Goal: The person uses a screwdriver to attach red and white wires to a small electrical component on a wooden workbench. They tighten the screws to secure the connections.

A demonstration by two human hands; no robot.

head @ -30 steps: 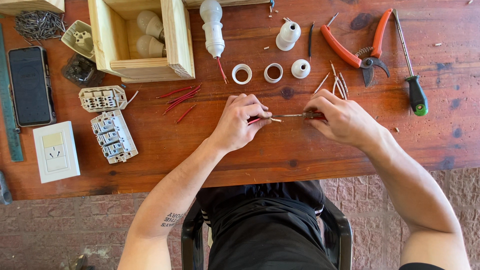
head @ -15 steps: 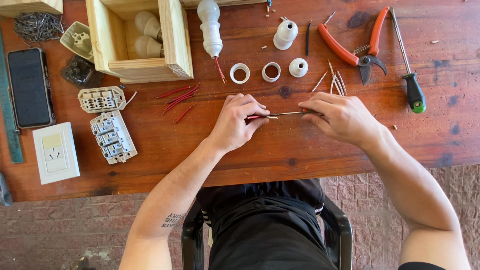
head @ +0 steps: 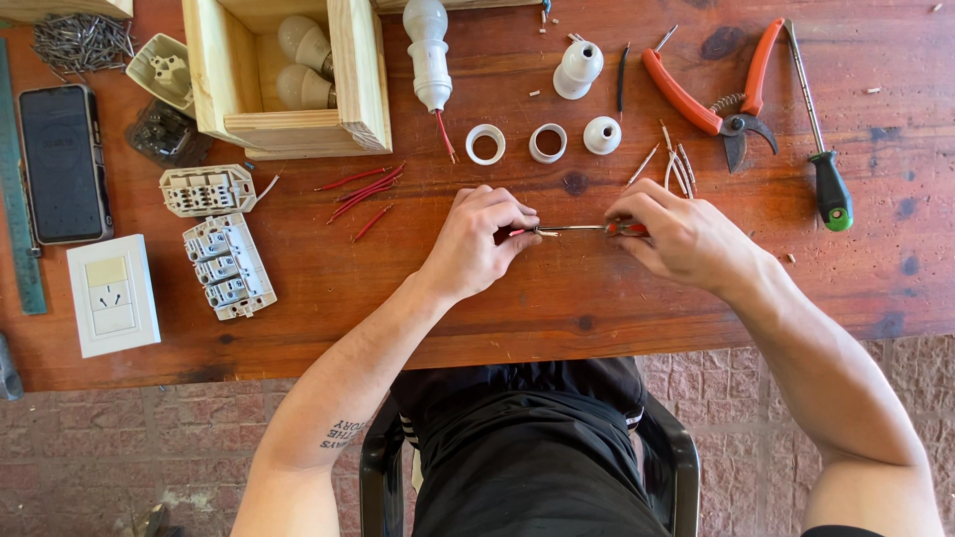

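My left hand (head: 477, 239) pinches a short red wire piece, whose tip shows at the thumb (head: 520, 232). My right hand (head: 676, 234) grips a small tool with a thin metal shaft (head: 572, 228) and a red handle mostly hidden in the fingers. The shaft tip meets the wire end between the two hands, just above the wooden table (head: 557, 288). Several loose red wire pieces (head: 363, 187) lie to the left of my left hand.
Red pliers (head: 711, 94) and a green-handled screwdriver (head: 821, 149) lie at back right. White lamp-socket parts (head: 542, 139), a bulb holder (head: 430, 60), a wooden box with bulbs (head: 288, 75), switch modules (head: 224, 254), a wall plate (head: 109, 293), a phone (head: 62, 164) and nails (head: 80, 40).
Both hands have stayed in the same place; the fingers shifted slightly, the right hand now gripping the tool closer to the wire held by the left.
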